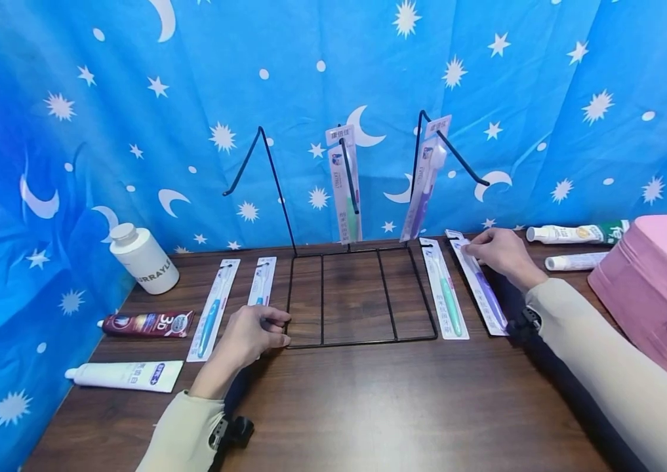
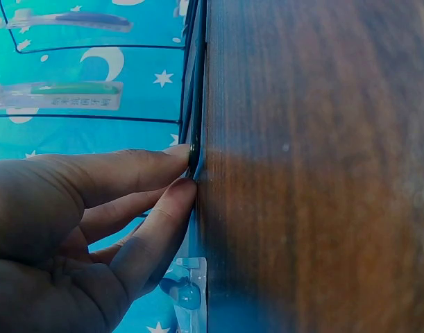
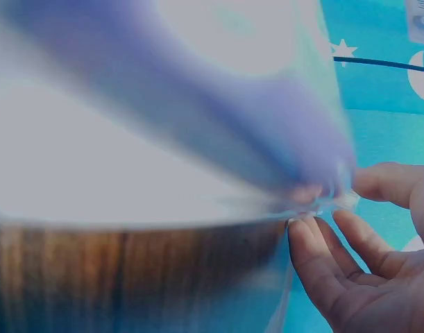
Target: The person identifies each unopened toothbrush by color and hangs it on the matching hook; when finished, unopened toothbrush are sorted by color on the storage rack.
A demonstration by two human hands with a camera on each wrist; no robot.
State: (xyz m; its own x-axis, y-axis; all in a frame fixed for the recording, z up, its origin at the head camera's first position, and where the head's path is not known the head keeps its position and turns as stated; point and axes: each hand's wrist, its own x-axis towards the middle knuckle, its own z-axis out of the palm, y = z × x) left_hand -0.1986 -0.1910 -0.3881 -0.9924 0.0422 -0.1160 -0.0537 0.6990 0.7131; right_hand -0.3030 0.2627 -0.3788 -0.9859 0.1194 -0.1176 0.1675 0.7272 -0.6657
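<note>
A black wire display rack (image 1: 359,343) with three hooked prongs stands on the wooden table. My left hand (image 1: 250,337) pinches its front left corner between thumb and fingers; the left wrist view shows the fingertips on the wire (image 2: 196,132). At the right, my right hand (image 1: 504,252) pinches the upper part of a packaged purple toothbrush (image 1: 489,298), which looms blurred in the right wrist view. Another purple toothbrush pack (image 1: 424,187) hangs on the right prong and a green toothbrush pack (image 1: 342,196) on the middle one. The left prong (image 1: 244,164) carries nothing.
A second green toothbrush pack (image 1: 446,295) lies right of the rack, two blue ones (image 1: 213,311) left of it. Toothpaste tubes (image 1: 126,375) and a white bottle (image 1: 143,257) are farther left. A pink case (image 1: 652,288) and more tubes (image 1: 575,234) stand right. Blue curtain behind.
</note>
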